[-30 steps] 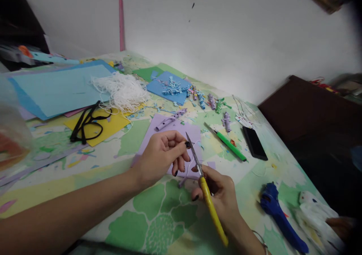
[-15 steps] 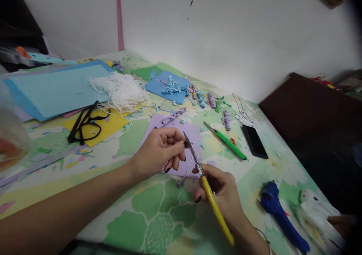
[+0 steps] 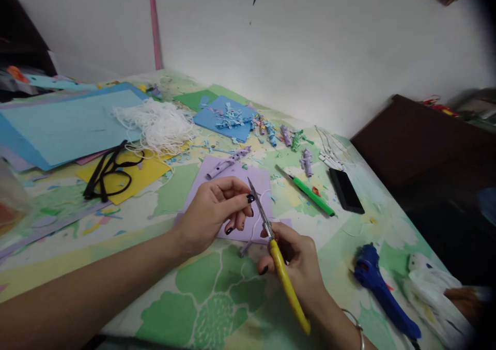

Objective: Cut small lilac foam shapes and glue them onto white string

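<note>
No text, label, brand, number or sign can be read anywhere, whether on the yellow-handled scissors [image 3: 276, 253] or the black phone [image 3: 346, 191] farther right.

Pale wall [image 3: 302, 45] behind table [image 3: 166, 314]; dark furniture [image 3: 418, 143] right.

From where I stand: one cam, worn on the person's head, facing forward and down across the table [image 3: 217, 319] to the wall [image 3: 290, 55] behind it. Left hand [image 3: 211, 213] and right hand [image 3: 296, 259] sit close, mid-frame, both forearms coming in from the bottom corners. View's wide, takes in the table's near edge low left and its right edge on a slant.
</note>
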Available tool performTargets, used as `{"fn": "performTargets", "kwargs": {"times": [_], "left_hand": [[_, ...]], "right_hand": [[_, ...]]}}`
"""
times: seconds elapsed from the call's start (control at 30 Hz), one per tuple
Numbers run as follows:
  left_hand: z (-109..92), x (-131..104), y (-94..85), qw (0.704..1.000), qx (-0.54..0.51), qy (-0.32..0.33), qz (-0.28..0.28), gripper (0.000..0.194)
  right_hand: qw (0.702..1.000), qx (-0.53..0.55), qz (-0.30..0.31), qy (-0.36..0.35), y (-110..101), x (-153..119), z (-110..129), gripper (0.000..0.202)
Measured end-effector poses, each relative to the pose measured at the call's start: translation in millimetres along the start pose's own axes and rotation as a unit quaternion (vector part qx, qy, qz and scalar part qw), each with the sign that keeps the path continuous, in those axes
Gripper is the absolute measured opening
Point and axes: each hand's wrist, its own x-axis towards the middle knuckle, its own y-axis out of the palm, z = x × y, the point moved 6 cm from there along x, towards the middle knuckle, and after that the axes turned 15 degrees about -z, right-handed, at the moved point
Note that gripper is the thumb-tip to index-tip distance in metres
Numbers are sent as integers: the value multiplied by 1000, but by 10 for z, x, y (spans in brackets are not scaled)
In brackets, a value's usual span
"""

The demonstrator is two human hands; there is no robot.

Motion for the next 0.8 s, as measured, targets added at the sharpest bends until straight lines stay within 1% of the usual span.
{"fn": "performTargets", "kwargs": {"times": [0.13,0.43,0.8], "left_hand": [[-13,20,-11,1000,8,-12,-4,8],[-99,57,-58,996,85,-1,-5,7],[-108,94,-79,996,86,9,-6,8]], "right_hand": [[1000,-5,-3,1,3,-8,16,34],[1000,-13,9,-10,2,-2,40,24],[1000,-7,12,-12,-14,-5,45,25]]}}
